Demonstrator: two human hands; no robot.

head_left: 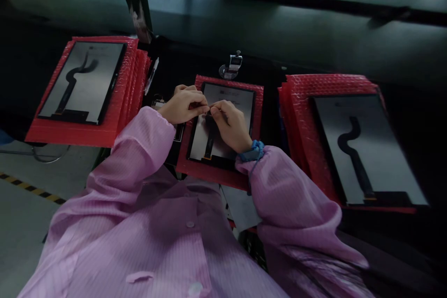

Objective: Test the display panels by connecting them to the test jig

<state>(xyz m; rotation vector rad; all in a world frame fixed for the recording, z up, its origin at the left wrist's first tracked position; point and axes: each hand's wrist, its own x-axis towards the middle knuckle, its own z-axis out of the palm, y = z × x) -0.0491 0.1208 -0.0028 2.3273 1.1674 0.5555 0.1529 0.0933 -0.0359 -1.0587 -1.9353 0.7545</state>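
In the middle of the head view, a flat display panel (244, 102) with a grey back and black edges lies on a red bubble-wrap bag (209, 172). My left hand (185, 104) and my right hand (231, 125) meet above this panel, fingertips touching or nearly so. Both are closed in a pinch near the upper end of a dark flex cable (210, 139). Whatever lies between the fingertips is too small and too covered to make out. Below the hands, the cable runs down to the panel's lower edge. A blue band (256, 149) circles my right wrist.
On the left, a panel (99, 91) with a forked cable tops a stack of red bags (129, 98). Another panel (380, 149) rests on red bags (296, 121) at right. A shiny tally counter (235, 61) and a white pen (152, 76) lie behind. A post (136, 0) rises at the back.
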